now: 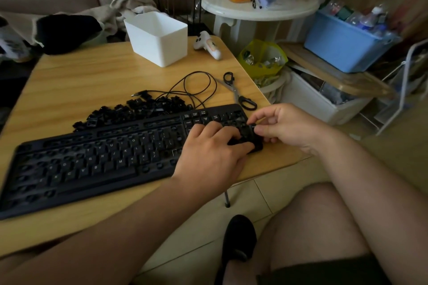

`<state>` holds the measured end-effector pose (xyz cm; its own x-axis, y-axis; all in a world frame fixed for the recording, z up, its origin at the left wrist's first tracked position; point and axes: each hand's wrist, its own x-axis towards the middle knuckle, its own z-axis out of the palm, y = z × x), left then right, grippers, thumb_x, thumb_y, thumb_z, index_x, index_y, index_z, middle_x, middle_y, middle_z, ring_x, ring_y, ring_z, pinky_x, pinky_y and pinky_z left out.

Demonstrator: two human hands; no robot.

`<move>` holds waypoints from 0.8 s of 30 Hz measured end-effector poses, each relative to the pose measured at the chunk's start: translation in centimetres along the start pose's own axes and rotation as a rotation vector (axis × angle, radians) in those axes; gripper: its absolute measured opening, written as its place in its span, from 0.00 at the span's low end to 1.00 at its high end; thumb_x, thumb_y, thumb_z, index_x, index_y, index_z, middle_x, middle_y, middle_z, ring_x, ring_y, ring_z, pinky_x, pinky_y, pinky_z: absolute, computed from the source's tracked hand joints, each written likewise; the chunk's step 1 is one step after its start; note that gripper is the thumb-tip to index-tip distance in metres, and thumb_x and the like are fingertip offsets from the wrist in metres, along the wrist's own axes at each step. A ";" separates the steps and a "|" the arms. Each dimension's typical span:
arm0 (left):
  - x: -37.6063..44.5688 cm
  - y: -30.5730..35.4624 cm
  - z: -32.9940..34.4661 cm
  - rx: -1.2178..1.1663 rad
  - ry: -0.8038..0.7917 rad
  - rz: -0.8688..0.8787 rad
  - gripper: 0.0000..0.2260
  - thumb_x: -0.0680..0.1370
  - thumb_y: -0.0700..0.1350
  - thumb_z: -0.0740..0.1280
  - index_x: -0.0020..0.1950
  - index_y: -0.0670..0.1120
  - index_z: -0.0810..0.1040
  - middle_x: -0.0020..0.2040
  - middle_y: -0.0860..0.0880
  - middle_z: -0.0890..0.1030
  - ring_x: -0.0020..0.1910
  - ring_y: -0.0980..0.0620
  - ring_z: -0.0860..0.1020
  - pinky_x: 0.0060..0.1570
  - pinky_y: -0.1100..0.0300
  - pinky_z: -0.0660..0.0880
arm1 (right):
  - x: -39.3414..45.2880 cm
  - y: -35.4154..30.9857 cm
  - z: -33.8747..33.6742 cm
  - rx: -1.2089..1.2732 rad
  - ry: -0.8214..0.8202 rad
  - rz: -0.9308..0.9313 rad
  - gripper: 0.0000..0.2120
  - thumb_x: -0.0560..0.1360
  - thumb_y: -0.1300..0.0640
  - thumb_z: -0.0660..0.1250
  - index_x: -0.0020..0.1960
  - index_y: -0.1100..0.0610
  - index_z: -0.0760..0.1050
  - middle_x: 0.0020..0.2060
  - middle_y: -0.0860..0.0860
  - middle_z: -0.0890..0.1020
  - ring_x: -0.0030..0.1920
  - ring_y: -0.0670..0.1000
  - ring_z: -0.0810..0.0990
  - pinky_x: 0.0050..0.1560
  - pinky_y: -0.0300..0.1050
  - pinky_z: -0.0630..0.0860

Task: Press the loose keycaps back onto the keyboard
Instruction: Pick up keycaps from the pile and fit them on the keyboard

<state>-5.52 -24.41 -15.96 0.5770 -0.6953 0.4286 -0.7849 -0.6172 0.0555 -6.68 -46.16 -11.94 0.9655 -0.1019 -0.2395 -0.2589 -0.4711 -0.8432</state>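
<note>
A black keyboard (92, 159) lies slanted across the wooden table (81, 81), with many keys in place and some sockets bare. Behind it sits a pile of several loose black keycaps (139, 111). My left hand (208, 155) rests flat over the number pad at the keyboard's right end, fingers pressing down there. My right hand (284, 127) hovers at the keyboard's right edge, thumb and fingers pinching a small black keycap (252, 125) above the number pad. The keys under both hands are hidden.
The keyboard's black cable (196, 85) loops behind the keycap pile. Scissors (238, 92) lie near the table's right edge. A white bin (159, 39) and a small white toy (208, 47) stand at the back. My knee and a black slipper (238, 236) are below the table edge.
</note>
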 end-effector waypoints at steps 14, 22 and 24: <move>-0.2 -0.1 0.3 0.037 0.025 0.013 0.15 0.83 0.55 0.60 0.65 0.60 0.82 0.60 0.54 0.81 0.56 0.44 0.76 0.52 0.47 0.69 | 0.4 -0.5 0.8 -0.177 0.034 0.039 0.11 0.76 0.61 0.75 0.45 0.43 0.85 0.43 0.48 0.87 0.44 0.51 0.83 0.40 0.42 0.79; -0.2 -0.1 0.5 0.039 0.035 0.027 0.15 0.83 0.55 0.60 0.66 0.58 0.81 0.59 0.52 0.81 0.55 0.43 0.76 0.52 0.47 0.69 | 0.7 -1.1 1.2 -0.163 0.072 0.132 0.09 0.78 0.61 0.73 0.47 0.48 0.87 0.41 0.50 0.87 0.40 0.50 0.81 0.39 0.43 0.76; -0.2 0.0 0.5 0.041 0.035 0.030 0.15 0.83 0.55 0.59 0.66 0.58 0.81 0.59 0.51 0.81 0.55 0.44 0.76 0.52 0.47 0.68 | 0.6 -1.3 1.3 -0.167 0.058 0.135 0.09 0.79 0.61 0.72 0.48 0.48 0.86 0.43 0.50 0.87 0.43 0.49 0.81 0.40 0.42 0.76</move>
<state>-5.51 -24.40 -16.49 0.5448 -0.7004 0.4610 -0.7913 -0.6115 0.0061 -5.75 -44.53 -11.62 0.9235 -0.2222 -0.3126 -0.3826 -0.5880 -0.7126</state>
